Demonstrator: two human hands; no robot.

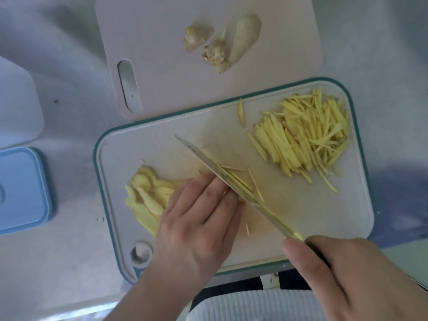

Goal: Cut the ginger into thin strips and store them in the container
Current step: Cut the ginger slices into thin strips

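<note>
Yellow ginger slices [148,195] lie left of our knife [231,181]; left hand [196,218] presses them, right hand [347,274] clamps the handle.

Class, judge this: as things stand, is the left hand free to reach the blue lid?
Probably not yet: the left hand presses the ginger slices beside the knife. The path to the blue lid looks unobstructed.

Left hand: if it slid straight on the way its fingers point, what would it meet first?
The left hand would almost at once meet the knife blade, which already lies against its fingertips.
</note>
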